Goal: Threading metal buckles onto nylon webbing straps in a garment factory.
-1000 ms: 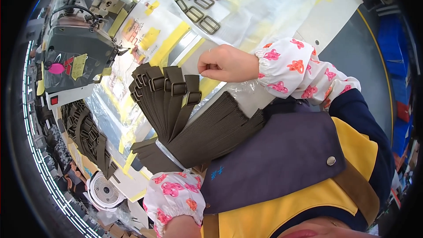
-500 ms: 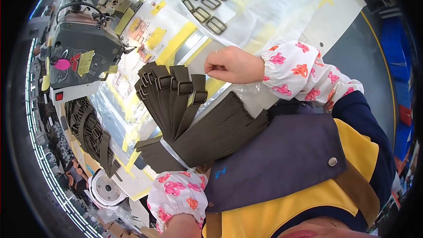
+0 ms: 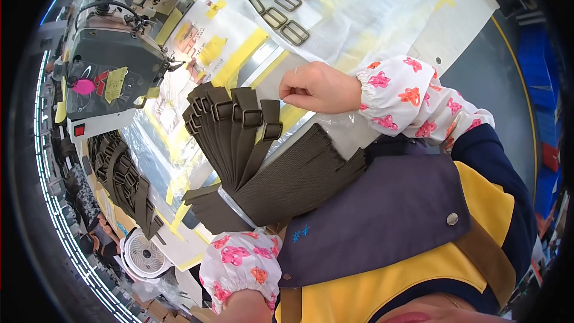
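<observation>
Many brown straps [image 3: 239,137] already have a metal buckle and lie fanned out on the worktop [image 3: 382,18]. More loose buckles [image 3: 287,0] wait further away. The right hand [image 3: 320,87] is closed, pinching something small. The left hand is hidden. A yellow label [image 3: 115,84] and a pink tag [image 3: 84,86] sit on the sewing machine [image 3: 113,63].

- A grey industrial sewing machine [image 3: 110,63] stands at about ten o'clock, with a pink tag [image 3: 84,86] and a yellow label [image 3: 115,84] on its body.
- A second pile of dark webbing straps with buckles [image 3: 122,179] lies at about eight o'clock, beside the machine's base.
- A small white desk fan [image 3: 145,257] sits at seven o'clock.
- Yellow tape strips [image 3: 242,57] cross the clear plastic sheet [image 3: 382,18] that covers the white worktable [image 3: 460,24], toward twelve o'clock.
- Blue bins [image 3: 541,66] show at the two o'clock rim.
</observation>
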Action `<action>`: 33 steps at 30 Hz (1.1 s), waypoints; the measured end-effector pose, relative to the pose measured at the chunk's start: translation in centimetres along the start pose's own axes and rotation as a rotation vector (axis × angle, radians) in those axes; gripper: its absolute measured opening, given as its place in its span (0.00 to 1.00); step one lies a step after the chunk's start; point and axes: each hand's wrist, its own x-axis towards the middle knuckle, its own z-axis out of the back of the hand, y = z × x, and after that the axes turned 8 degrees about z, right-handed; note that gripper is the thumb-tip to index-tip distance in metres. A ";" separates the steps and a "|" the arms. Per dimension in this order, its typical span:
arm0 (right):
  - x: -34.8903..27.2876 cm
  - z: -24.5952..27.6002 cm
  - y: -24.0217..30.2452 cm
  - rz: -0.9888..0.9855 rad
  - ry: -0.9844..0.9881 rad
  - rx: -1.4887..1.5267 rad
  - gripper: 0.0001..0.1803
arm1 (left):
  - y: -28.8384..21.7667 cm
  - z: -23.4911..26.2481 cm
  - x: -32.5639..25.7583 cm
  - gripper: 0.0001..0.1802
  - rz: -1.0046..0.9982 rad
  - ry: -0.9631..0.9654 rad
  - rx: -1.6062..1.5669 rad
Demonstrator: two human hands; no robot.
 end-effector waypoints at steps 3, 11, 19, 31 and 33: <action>0.3 0.1 0.0 0.015 0.013 -0.010 0.03 | 0.8 -1.0 0.6 0.21 -0.109 -0.120 0.095; 0.2 0.0 0.7 0.012 0.031 0.027 0.04 | -3.7 3.7 1.1 0.25 0.212 0.420 0.107; -0.7 0.3 4.3 0.247 0.329 -0.103 0.29 | 4.3 10.6 -7.5 0.44 0.939 0.762 1.590; -1.6 -1.6 7.2 0.234 0.684 -0.313 0.46 | 7.9 16.5 -8.7 0.31 0.895 0.312 1.462; -1.6 -1.5 7.2 0.199 0.612 -0.376 0.46 | 7.6 17.7 -7.6 0.29 0.880 0.105 1.408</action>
